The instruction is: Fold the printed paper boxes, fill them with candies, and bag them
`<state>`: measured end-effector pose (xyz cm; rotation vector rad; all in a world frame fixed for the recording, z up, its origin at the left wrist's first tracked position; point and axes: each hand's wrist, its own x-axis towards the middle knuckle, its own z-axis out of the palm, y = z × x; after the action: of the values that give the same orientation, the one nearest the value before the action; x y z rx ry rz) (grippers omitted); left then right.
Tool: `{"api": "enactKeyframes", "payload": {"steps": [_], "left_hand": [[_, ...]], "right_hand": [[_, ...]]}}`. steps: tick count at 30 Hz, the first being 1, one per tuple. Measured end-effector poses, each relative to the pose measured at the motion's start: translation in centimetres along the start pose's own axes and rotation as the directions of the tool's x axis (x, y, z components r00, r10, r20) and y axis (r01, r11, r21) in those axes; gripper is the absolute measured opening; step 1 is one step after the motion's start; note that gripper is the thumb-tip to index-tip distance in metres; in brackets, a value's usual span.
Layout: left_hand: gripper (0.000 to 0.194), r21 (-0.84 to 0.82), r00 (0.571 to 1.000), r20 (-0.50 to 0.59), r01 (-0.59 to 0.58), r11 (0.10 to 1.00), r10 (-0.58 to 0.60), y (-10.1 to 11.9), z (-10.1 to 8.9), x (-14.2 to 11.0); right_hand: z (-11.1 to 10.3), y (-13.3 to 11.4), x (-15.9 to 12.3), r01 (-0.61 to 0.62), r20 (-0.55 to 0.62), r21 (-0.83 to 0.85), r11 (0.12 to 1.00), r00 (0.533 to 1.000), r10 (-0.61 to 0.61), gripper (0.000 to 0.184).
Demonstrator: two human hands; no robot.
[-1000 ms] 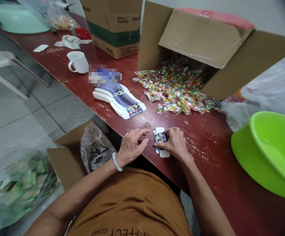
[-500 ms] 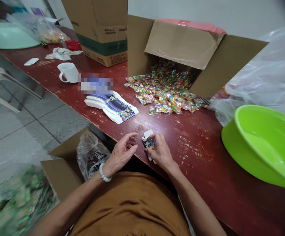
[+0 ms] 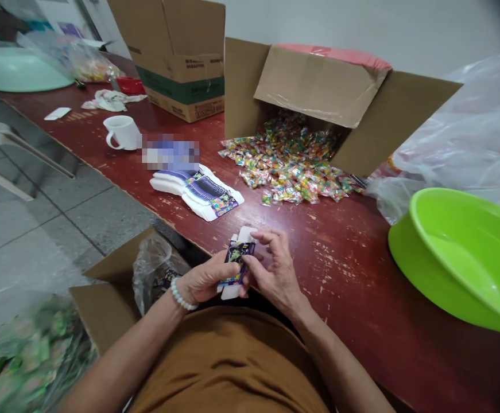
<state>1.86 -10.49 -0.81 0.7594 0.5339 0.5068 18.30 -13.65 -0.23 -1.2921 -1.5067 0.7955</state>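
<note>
**Small printed carton (image 3: 235, 254) clamped in our left hand (image 3: 206, 278)**

We have the carton before us at the near edge of the red table (image 3: 344, 264), tilted a little, with a white upper flap (image 3: 246, 233) and a white lower flap (image 3: 231, 293) sticking out. Our left hand is clamped on it, thumb across the printed face. A beaded bracelet (image 3: 181, 295) circles our left wrist. Our right hand (image 3: 279, 275) is at four o'clock of the carton, thumb and forefinger apart, their tips close to its edge and upper flap; we cannot tell how firmly they touch.

Reading a clock centred on the carton, we see a stack of flat printed cartons (image 3: 213, 198) at eleven, its far end pixelated, and a white mug (image 3: 124, 133) at ten. At one, wrapped candies (image 3: 295, 169) spill out of a cardboard box (image 3: 318, 86) onto the table. A green basin (image 3: 430, 269) sits at three, with clear plastic (image 3: 460, 129) at two. At nine, below the tabletop, we find a second cardboard box (image 3: 107, 310) with a plastic bag (image 3: 150, 267) in it.
</note>
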Motion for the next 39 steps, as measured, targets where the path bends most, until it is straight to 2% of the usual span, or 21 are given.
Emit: {"api": "enactKeyframes", "payload": {"steps": [2,4,6,11,14,17,19,22,24,26,28,30,33,36,39], "left_hand": [[0.052,0.129,1.0,0.001,-0.025,0.991,0.025,0.4,0.0,-0.2],[0.053,0.23,1.0,0.007,-0.016,0.973,0.015,0.8,0.0,-0.4],[0.05,0.276,1.0,0.007,0.011,0.961,-0.013,1.0,-0.1,-0.4],[0.04,0.296,0.999,0.015,0.039,0.954,-0.046,0.9,-0.2,-0.1],[0.034,0.324,1.0,0.003,0.016,0.946,-0.018,1.0,0.3,0.1],[0.031,0.332,1.0,-0.007,0.01,0.943,-0.008,1.3,0.8,0.2],[0.031,0.325,1.0,-0.013,-0.001,0.946,0.006,1.5,1.0,0.3],[0.036,0.281,0.998,-0.044,-0.023,0.959,0.037,1.5,0.9,0.3],[0.041,0.25,0.997,-0.062,-0.034,0.968,0.051,1.4,0.7,0.3],[0.042,0.242,0.996,-0.07,-0.037,0.97,0.055,1.4,0.6,0.4],[0.04,0.261,0.996,-0.071,-0.028,0.965,0.048,1.4,0.6,0.4],[0.037,0.284,0.996,-0.087,-0.007,0.959,0.033,1.5,0.7,0.3],[0.035,0.302,0.991,-0.13,0.018,0.953,0.023,1.8,0.8,0.3],[0.035,0.297,0.987,-0.159,0.02,0.955,0.029,1.9,1.0,0.3],[0.034,0.267,0.969,-0.236,-0.008,0.964,0.074,1.5,1.1,0.6]], "right_hand": [[-0.9,-0.5,0.6,0.158,0.014,-0.22,0.963,0.987,-0.159,0.029],[-1.7,-1.0,1.3,0.245,0.13,-0.282,0.927,0.968,-0.216,0.023],[-2.3,-1.4,1.8,0.253,0.221,-0.254,0.934,0.955,-0.199,0.015],[-2.8,-1.4,2.2,0.174,0.295,-0.235,0.956,0.95,-0.1,0.007],[-3.0,-1.1,2.4,0.154,0.298,-0.267,0.951,0.952,-0.07,0.006],[-3.0,-0.5,2.6,0.119,0.291,-0.19,0.975,0.955,-0.06,0.007],[-2.8,0.1,2.7,0.077,0.239,-0.134,0.988,0.97,-0.043,0.019],[-2.3,1.0,2.5,-0.11,0.176,-0.016,0.994,0.978,0.111,0.041],[-1.8,1.3,2.2,-0.21,0.162,0.092,0.973,0.968,0.194,0.039],[-1.5,1.3,1.8,-0.154,0.106,0.136,0.979,0.984,0.141,0.031],[-1.5,0.8,1.6,-0.001,0.062,0.057,0.998,0.998,-0.002,0.024],[-1.8,0.2,1.7,0.128,0.096,-0.056,0.99,0.988,-0.123,0.02],[-2.6,-0.5,2.0,0.21,0.193,-0.119,0.97,0.963,-0.185,0.019],[-3.0,-0.3,2.4,0.187,0.21,-0.102,0.977,0.964,-0.162,0.026],[-2.5,0.5,2.6,-0.008,0.152,0.022,1.0,0.988,0.004,0.043]]}}
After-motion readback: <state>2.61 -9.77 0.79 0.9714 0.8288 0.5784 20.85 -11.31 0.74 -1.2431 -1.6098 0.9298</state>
